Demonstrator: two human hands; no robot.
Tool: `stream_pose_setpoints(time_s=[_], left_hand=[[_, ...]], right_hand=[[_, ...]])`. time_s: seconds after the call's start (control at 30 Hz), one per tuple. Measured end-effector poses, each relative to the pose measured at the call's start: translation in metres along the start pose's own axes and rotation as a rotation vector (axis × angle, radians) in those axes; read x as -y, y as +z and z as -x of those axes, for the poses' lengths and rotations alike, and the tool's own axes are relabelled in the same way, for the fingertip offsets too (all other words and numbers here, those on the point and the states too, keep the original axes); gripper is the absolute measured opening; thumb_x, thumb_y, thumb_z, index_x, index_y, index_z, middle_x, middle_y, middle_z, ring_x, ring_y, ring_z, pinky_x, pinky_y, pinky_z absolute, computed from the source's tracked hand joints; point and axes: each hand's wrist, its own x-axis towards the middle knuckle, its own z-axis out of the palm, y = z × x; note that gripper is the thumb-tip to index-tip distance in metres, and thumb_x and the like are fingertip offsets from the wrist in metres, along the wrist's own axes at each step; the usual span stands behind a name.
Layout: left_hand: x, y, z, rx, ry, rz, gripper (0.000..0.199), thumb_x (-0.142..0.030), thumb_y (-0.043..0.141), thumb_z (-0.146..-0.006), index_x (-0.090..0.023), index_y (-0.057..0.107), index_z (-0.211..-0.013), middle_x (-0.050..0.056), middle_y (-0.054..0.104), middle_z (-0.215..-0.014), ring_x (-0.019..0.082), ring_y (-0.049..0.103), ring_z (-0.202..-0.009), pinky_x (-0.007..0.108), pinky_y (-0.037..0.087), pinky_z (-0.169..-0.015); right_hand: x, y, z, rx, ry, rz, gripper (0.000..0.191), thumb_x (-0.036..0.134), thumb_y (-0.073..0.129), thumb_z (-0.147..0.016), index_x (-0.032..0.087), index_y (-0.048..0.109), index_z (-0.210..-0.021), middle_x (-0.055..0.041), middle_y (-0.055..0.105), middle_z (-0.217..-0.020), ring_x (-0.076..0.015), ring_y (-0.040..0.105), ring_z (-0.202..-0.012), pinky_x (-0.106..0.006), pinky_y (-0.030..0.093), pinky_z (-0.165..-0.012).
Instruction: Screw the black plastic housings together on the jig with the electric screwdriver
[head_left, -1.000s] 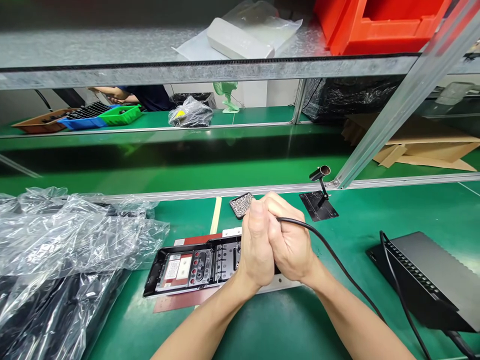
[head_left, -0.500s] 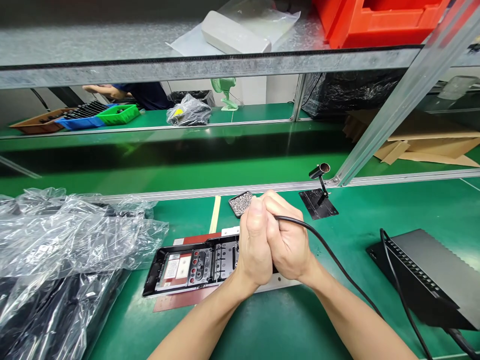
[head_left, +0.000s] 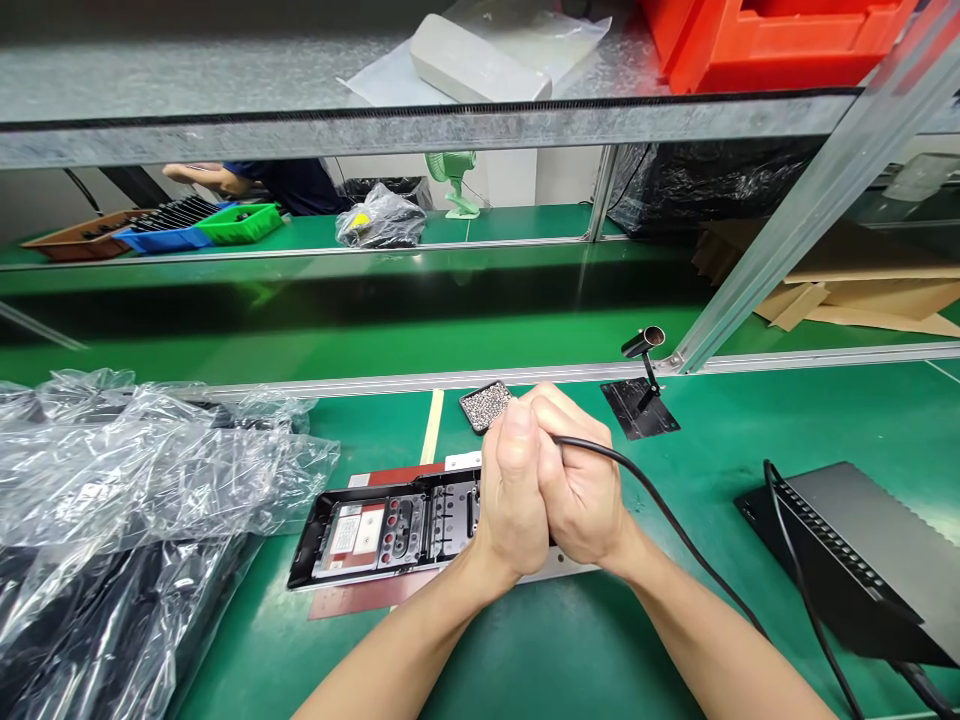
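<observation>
My left hand [head_left: 514,490] and my right hand [head_left: 581,480] are pressed together, fingers curled, over the right part of a black plastic housing [head_left: 307,545]. A black cable [head_left: 660,510] runs out of my right hand toward the lower right; whatever tool it may belong to is hidden by the fingers. What my left hand wraps round cannot be made out. The housing lies on a reddish plate [head_left: 352,600], its right end covered by my hands. Just behind them sits a small dark tray of metal screws [head_left: 486,406].
Plastic-wrapped dark parts [head_left: 150,480] cover the left side. At back right stands a black holder [head_left: 643,342]; a black-grey device [head_left: 847,560] lies at far right. A metal shelf [head_left: 375,135] crosses above. A person's arm [head_left: 206,178] shows beyond the green table.
The view has shifted very slightly. Both hands stay clasped in the same place over the housing.
</observation>
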Motion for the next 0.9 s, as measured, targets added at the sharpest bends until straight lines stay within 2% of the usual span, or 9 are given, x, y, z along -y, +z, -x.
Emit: stream_pose_setpoints(time_s=[0.17, 0.33, 0.4, 0.5, 0.57, 0.7, 0.9], left_hand=[[-0.0032, 0.0024, -0.0012, 0.001, 0.015, 0.025, 0.049, -0.052, 0.032, -0.107, -0.020, 0.051, -0.074, 0.002, 0.053, -0.073, 0.016, 0.049, -0.066, 0.034, 0.042, -0.065], [-0.0072, 0.0032, -0.0023, 0.002, 0.011, 0.055, 0.054, -0.059, 0.032, -0.105, -0.020, 0.050, -0.071, 0.002, 0.052, -0.072, 0.017, 0.052, -0.069, 0.033, 0.045, -0.067], [-0.0061, 0.0023, -0.0023, -0.017, 0.028, 0.046, 0.054, -0.059, 0.034, -0.104, -0.021, 0.042, -0.067, 0.000, 0.045, -0.067, 0.016, 0.048, -0.065, 0.032, 0.045, -0.066], [-0.0019, 0.0003, -0.0024, -0.028, 0.065, 0.064, 0.051, -0.054, 0.038, -0.105, -0.023, 0.027, -0.065, -0.003, 0.028, -0.062, 0.013, 0.030, -0.054, 0.031, 0.042, -0.060], [0.0006, -0.0003, -0.0029, -0.002, 0.085, 0.086, 0.050, -0.050, 0.037, -0.105, -0.023, 0.023, -0.066, -0.003, 0.025, -0.063, 0.013, 0.024, -0.053, 0.030, 0.039, -0.056], [0.0012, 0.0004, -0.0038, 0.035, 0.105, 0.082, 0.048, -0.049, 0.033, -0.106, -0.022, 0.023, -0.068, -0.003, 0.025, -0.064, 0.014, 0.023, -0.055, 0.030, 0.039, -0.056], [0.0006, 0.0011, -0.0035, 0.019, 0.096, 0.050, 0.042, -0.043, 0.037, -0.106, -0.023, 0.025, -0.071, -0.003, 0.024, -0.066, 0.013, 0.025, -0.056, 0.030, 0.046, -0.066]], right_hand=[[-0.0004, 0.0002, 0.0004, -0.012, -0.007, -0.008, 0.028, 0.024, 0.040, -0.104, 0.020, 0.044, -0.076, -0.0014, 0.050, -0.080, -0.0134, 0.048, -0.076, -0.031, 0.039, -0.067], [-0.0002, 0.0005, 0.0005, -0.011, -0.001, -0.015, 0.027, 0.023, 0.041, -0.103, 0.019, 0.047, -0.077, -0.0008, 0.049, -0.080, -0.0122, 0.048, -0.075, -0.030, 0.040, -0.068], [-0.0005, 0.0009, 0.0005, -0.008, -0.002, -0.016, 0.027, 0.022, 0.041, -0.103, 0.019, 0.050, -0.078, -0.0009, 0.050, -0.081, -0.0119, 0.049, -0.075, -0.030, 0.040, -0.068], [-0.0015, 0.0016, 0.0006, -0.021, -0.012, -0.017, 0.027, 0.022, 0.042, -0.103, 0.018, 0.049, -0.077, -0.0007, 0.050, -0.081, -0.0115, 0.048, -0.074, -0.029, 0.040, -0.067], [-0.0023, 0.0020, 0.0008, -0.027, -0.016, -0.019, 0.027, 0.022, 0.042, -0.103, 0.019, 0.049, -0.077, -0.0007, 0.050, -0.080, -0.0116, 0.049, -0.074, -0.029, 0.040, -0.067], [-0.0029, 0.0023, 0.0012, -0.034, -0.015, -0.021, 0.027, 0.022, 0.042, -0.103, 0.018, 0.052, -0.078, -0.0013, 0.051, -0.080, -0.0123, 0.049, -0.074, -0.029, 0.041, -0.067], [-0.0029, 0.0018, 0.0014, -0.035, -0.016, -0.022, 0.026, 0.023, 0.043, -0.102, 0.018, 0.052, -0.079, -0.0015, 0.053, -0.081, -0.0122, 0.051, -0.076, -0.029, 0.042, -0.068]])
